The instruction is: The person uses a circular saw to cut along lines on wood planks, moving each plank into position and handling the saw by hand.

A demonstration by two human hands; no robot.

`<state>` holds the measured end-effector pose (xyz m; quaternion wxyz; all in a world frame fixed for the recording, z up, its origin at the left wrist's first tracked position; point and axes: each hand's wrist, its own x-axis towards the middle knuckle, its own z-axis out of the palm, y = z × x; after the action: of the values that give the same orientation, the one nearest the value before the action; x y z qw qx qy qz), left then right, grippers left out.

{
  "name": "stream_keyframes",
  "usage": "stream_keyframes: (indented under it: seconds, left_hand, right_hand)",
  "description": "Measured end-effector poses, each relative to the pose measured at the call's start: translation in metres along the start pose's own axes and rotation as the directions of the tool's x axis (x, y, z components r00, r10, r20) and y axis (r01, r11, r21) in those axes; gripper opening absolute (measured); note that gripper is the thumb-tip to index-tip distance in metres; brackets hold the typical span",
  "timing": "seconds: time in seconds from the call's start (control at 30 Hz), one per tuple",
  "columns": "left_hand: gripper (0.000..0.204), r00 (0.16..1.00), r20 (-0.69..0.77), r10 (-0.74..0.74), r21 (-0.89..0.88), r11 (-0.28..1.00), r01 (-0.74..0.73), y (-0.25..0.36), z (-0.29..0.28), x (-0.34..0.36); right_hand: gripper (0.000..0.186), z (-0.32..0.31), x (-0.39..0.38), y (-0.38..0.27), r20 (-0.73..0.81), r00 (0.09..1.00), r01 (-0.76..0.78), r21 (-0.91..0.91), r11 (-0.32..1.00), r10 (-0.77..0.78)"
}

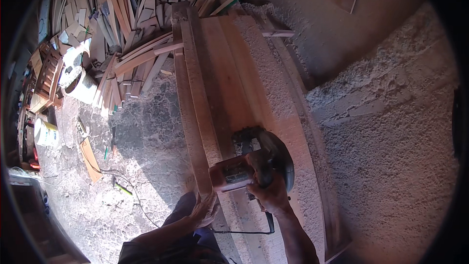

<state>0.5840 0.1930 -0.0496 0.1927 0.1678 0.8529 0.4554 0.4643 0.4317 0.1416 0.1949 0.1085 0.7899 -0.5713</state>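
Observation:
My right hand point(273, 194) is closed around the handle of a circular saw point(266, 159) with a dark round guard and a motor housing pointing left. The saw rests on a long wooden board point(227, 73), which lies lengthwise on a dusty bench. Along the left of that board runs a narrow wooden strip point(194, 102). My left hand point(206, 208) is closed at the strip's near end, just below the motor housing; some of its fingers are hidden. A black power cord point(246, 232) hangs from the saw and passes beneath my left wrist.
Sawdust point(381, 142) is heaped right of the bench. Wood offcuts point(122, 19) pile up at the far left. A white bucket point(45, 133) and an orange-brown board point(91, 160) are on the left floor, where the cord trails. A crosspiece point(168, 47) juts from the bench's left side.

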Motion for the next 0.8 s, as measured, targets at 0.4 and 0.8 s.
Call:
stream_keyframes:
  seconds: [0.4, 0.8]
  left_hand:
    - [0.096, 0.999, 0.034, -0.009, 0.013, 1.000, 0.008, 0.018, -0.019, 0.009]
    - [0.090, 0.995, 0.087, -0.056, 0.021, 0.998, 0.054, 0.014, -0.020, 0.004]
  right_hand:
    - [0.030, 0.004, 0.035, -0.024, 0.002, 1.000, -0.028, 0.005, 1.000, 0.028]
    - [0.027, 0.016, 0.077, -0.050, -0.014, 0.999, -0.033, 0.003, 0.999, 0.033]
